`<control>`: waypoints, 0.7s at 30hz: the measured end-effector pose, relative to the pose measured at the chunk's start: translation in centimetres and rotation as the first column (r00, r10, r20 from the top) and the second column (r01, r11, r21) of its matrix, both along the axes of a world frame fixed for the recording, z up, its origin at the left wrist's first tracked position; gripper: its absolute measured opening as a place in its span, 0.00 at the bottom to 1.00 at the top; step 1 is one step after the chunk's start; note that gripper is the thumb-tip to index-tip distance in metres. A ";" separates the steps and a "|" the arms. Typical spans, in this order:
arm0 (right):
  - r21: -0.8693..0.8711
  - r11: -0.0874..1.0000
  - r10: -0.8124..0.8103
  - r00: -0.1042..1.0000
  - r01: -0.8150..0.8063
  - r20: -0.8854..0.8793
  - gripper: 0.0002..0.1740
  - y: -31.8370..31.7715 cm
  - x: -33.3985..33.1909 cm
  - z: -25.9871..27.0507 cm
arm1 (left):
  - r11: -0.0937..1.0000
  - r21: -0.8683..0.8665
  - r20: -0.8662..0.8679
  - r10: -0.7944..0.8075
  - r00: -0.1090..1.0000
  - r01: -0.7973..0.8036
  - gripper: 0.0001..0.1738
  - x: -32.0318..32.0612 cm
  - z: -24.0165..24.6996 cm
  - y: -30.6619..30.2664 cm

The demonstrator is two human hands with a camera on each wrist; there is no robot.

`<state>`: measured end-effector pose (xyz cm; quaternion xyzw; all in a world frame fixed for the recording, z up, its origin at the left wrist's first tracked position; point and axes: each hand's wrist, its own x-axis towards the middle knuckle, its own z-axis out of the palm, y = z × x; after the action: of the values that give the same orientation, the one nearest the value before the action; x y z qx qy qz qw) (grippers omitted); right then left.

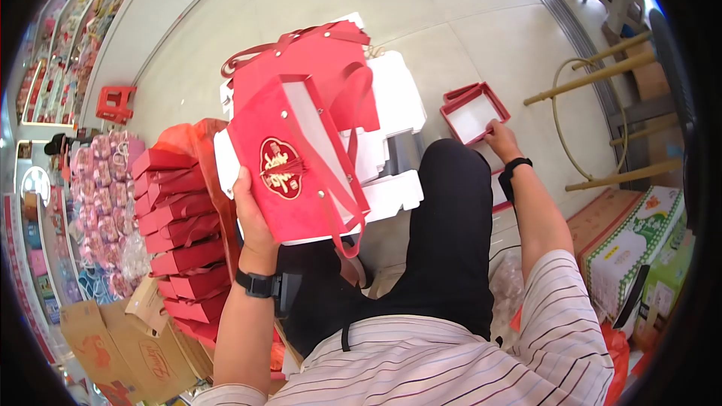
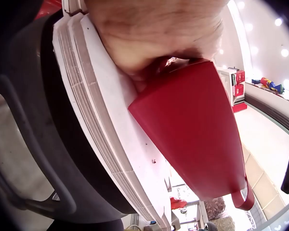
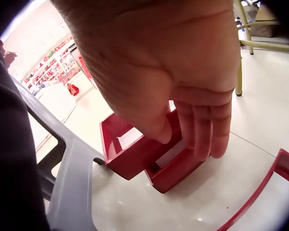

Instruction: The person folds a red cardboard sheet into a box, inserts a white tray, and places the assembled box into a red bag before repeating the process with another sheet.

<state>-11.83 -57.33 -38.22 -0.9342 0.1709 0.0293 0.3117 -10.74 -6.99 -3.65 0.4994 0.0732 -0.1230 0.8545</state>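
A red gift bag [image 1: 259, 124] with a gold emblem and tassel leans over a white stack in front of me. My left hand [image 1: 254, 218] grips its near left corner, thumb lying on the front face. In the left wrist view the bag's plain red side [image 2: 192, 130] rests by the white boards [image 2: 98, 91]. Low to the right, my right hand [image 1: 504, 141] pinches the edge of a red box [image 1: 470, 116] with a white inside. The right wrist view has the thumb and fingers [image 3: 220, 130] on either side of its red wall [image 3: 135, 156].
Another red bag [image 1: 301, 68] lies beyond on the white stack. Several folded red bags [image 1: 184, 229] are piled at left, above cardboard boxes [image 1: 124, 346]. Another red box edge [image 3: 248, 207] shows on the floor. A gold-legged chair [image 1: 624, 68] and cartons [image 1: 628, 248] stand at right.
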 end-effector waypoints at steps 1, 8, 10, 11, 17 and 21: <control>0.034 0.999 -0.016 1.000 0.016 0.026 0.12 -0.3 -0.2 0.9 | 1.000 0.013 0.014 0.000 1.000 -0.001 0.28 0.0 0.1 -0.1; 0.470 0.863 -0.312 0.926 0.183 0.212 0.14 -1.5 -1.8 11.3 | 0.999 0.043 0.068 -0.001 0.998 -0.002 0.29 0.0 0.0 -0.3; 0.542 0.828 -0.341 0.894 0.140 0.291 0.15 0.0 -2.6 17.8 | 0.999 0.041 0.081 -0.022 0.997 0.018 0.28 0.0 0.2 -0.5; 0.575 0.810 -0.357 0.874 0.114 0.330 0.15 1.0 -3.0 21.0 | 0.999 0.040 0.089 -0.034 0.995 0.030 0.28 -0.1 0.4 -0.6; 0.217 0.973 -0.209 0.726 0.085 0.655 0.07 8.4 -5.2 34.8 | 0.996 -0.013 0.116 -0.082 0.990 0.084 0.29 -0.1 0.5 -0.9; 0.083 0.994 -0.111 0.688 0.075 0.717 0.04 12.9 -5.7 38.6 | 0.994 0.019 0.149 -0.113 0.982 0.112 0.29 -0.6 0.7 -0.6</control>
<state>-17.54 -44.44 0.35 -0.8535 0.0815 -0.3507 0.3766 -11.35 -7.63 -2.99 0.5152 -0.0189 -0.1329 0.8465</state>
